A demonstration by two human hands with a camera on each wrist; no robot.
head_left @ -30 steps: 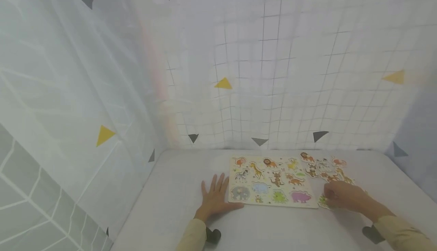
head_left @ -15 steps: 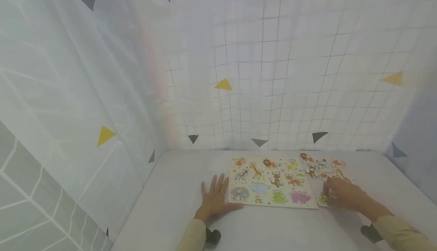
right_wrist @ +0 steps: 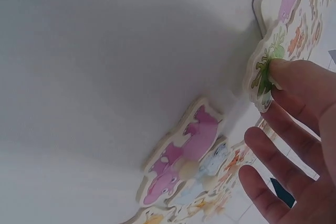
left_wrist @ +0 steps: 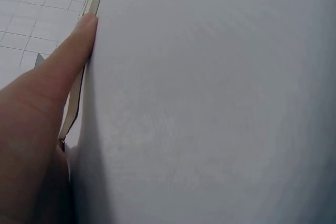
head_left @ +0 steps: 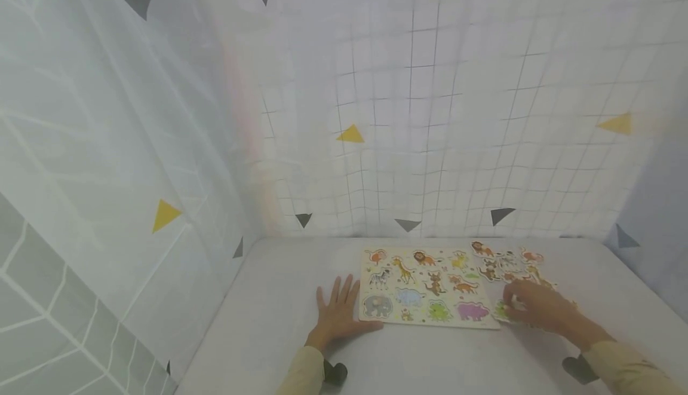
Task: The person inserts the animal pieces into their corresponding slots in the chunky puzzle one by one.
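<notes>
A wooden animal puzzle board (head_left: 388, 287) lies on the white table. My left hand (head_left: 337, 314) is spread flat at its lower left corner, with the thumb along the front edge; the left wrist view shows this thumb (left_wrist: 68, 56) against the board's side. Between thumb and index finger, my right hand (head_left: 540, 310) pinches a green frog puzzle piece (right_wrist: 268, 69) at the board's right end. In the right wrist view the piece is tilted and overlaps the board's corner near the printed purple hippo. The other right fingers are spread apart, touching nothing.
Several loose animal pieces lie right of the board, among them a lion (head_left: 482, 248), a monkey (head_left: 532, 255) and a purple hippo piece (right_wrist: 184, 153). Behind the table hangs a white gridded cloth (head_left: 408, 174); another patterned cloth (head_left: 107, 204) stands at the left.
My right hand has shifted slightly left with the frog piece, bringing it to the board's right edge. The left hand stays in place.
</notes>
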